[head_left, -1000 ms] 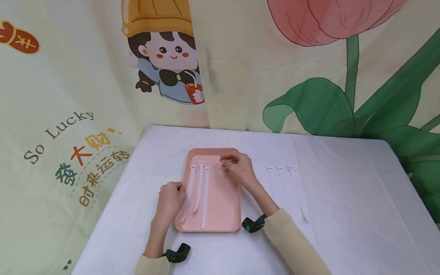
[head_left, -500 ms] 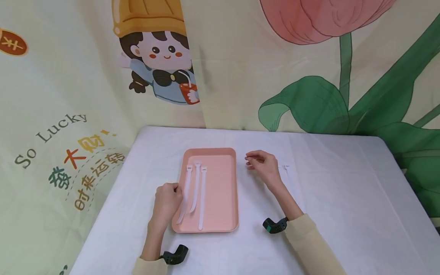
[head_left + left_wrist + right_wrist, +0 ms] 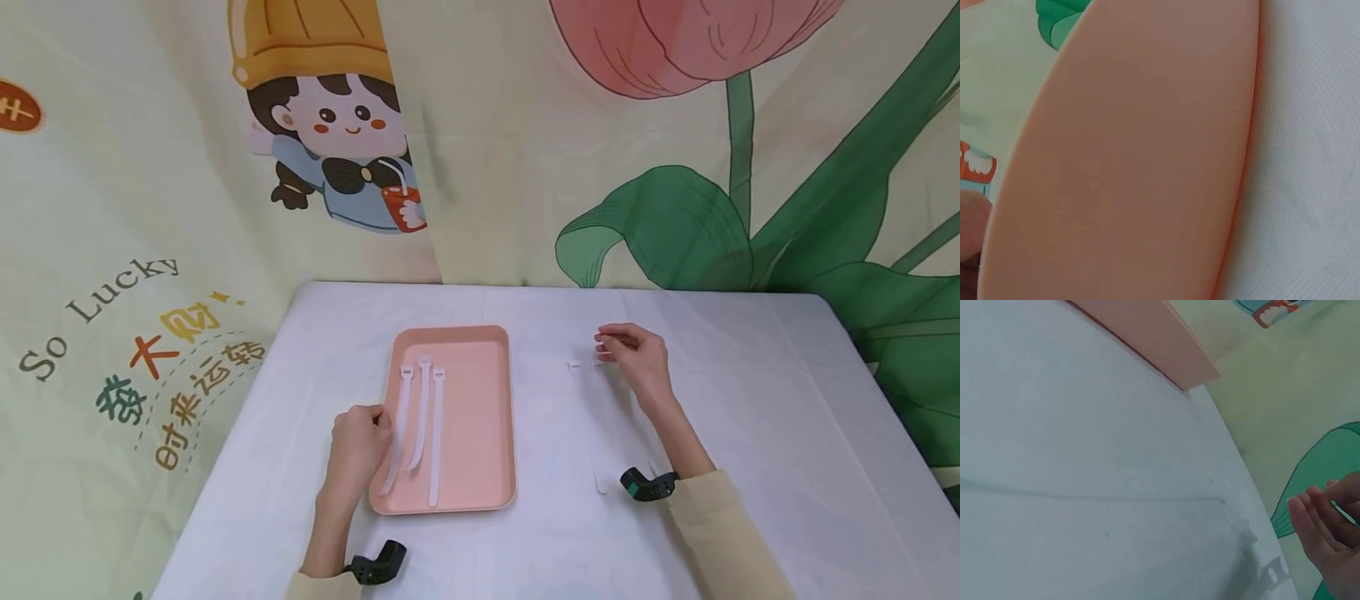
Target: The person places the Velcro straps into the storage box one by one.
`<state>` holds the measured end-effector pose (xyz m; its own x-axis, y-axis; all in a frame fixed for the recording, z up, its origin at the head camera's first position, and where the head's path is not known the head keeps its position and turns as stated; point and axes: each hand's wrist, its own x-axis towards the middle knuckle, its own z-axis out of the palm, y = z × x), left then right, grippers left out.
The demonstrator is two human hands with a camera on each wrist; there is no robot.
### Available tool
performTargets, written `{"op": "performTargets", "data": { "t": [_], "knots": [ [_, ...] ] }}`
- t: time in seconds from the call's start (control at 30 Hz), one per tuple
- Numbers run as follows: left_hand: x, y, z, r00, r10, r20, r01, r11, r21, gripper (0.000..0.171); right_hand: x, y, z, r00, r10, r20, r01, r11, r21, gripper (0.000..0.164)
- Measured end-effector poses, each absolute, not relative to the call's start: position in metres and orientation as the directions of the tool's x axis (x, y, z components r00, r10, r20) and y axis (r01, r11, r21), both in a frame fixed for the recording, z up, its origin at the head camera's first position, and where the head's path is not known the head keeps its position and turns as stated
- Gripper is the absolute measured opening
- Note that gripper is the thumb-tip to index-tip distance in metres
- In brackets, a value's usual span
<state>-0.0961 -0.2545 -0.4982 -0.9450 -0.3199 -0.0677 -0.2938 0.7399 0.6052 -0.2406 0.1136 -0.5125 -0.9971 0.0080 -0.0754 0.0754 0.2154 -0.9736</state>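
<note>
My left hand (image 3: 360,446) is at the left rim of a pink tray (image 3: 476,433), its curled fingers gripping the edge. In the left wrist view the side of the tray (image 3: 1135,150) fills the middle, and part of a finger (image 3: 972,228) shows behind its rim. Three white cable ties lie lengthwise in the tray's left half: a left one (image 3: 397,433), a middle one (image 3: 420,417) and a right one (image 3: 436,442). My right hand (image 3: 637,362), fingers loosely bent and holding nothing, hovers over more white cable ties (image 3: 574,366) on the table, partly hidden beneath it.
A white cloth covers the table (image 3: 780,433). Behind it hangs a printed backdrop (image 3: 495,167) with a cartoon child and a pink tulip. The ties on the right barely stand out against the cloth.
My right hand has moved right, from above the tray to over the ties on the table. My left hand stays at the tray's left rim, and the head view has shifted slightly.
</note>
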Motion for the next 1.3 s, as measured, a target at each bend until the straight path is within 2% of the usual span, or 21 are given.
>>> {"op": "performTargets", "data": {
  "t": [0.3,0.5,0.73,1.3],
  "knots": [
    [-0.096,-0.254,-0.497,-0.949,-0.311,-0.048,-0.277,0.752,0.598,0.033,-0.245,0.14,-0.523,-0.993,0.106,-0.053,0.082,0.292,-0.953,0.027],
    [-0.097,-0.253,-0.499,-0.949,-0.309,-0.055,-0.28,0.753,0.595,0.029,-0.246,0.149,-0.529,-0.99,0.086,-0.112,0.137,0.379,-0.915,0.031],
    [-0.097,-0.253,-0.5,-0.947,-0.315,-0.053,-0.284,0.753,0.594,0.03,-0.243,0.154,-0.534,-0.983,0.045,-0.176,0.178,0.42,-0.89,0.035],
    [-0.096,-0.252,-0.498,-0.956,-0.291,-0.036,-0.257,0.771,0.583,0.024,-0.242,0.16,-0.548,-0.99,0.042,-0.135,0.14,0.425,-0.894,0.028]
  ]
}}
